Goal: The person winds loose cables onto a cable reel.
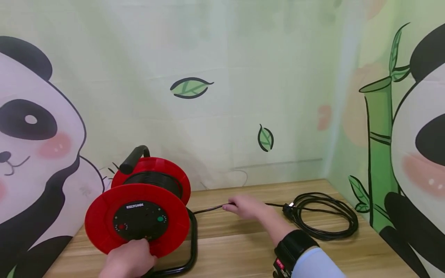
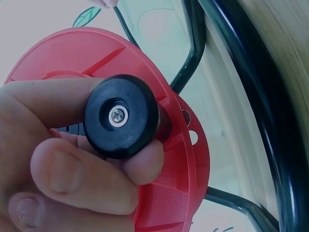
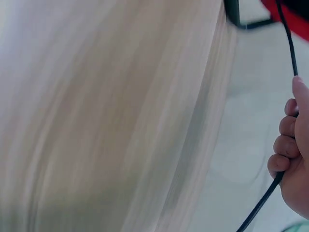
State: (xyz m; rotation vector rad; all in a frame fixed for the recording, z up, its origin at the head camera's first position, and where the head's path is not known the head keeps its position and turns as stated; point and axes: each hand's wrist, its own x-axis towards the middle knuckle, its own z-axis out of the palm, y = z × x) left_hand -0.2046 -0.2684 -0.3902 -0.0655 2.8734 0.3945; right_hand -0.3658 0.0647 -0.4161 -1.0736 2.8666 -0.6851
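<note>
A red cable reel (image 1: 101,216) with a black centre panel stands on its black tube frame at the left of the table. My left hand (image 1: 130,258) is at the reel's lower front; in the left wrist view its fingers wrap round a black crank knob (image 2: 120,116) on the red disc. My right hand (image 1: 245,207) grips the black cable (image 1: 208,209) to the right of the reel. In the right wrist view the cable (image 3: 260,205) passes through the curled fingers. From there it runs on to a coiled length of cable (image 1: 347,227) with a black plug (image 1: 288,211).
The wooden table (image 1: 222,255) ends at a curtain (image 1: 222,58) printed with pandas and leaves, behind and on both sides. The reel's black carrying handle (image 1: 130,161) sticks up at the top. Its bent frame tube (image 1: 194,239) lies along the tabletop beside the left hand.
</note>
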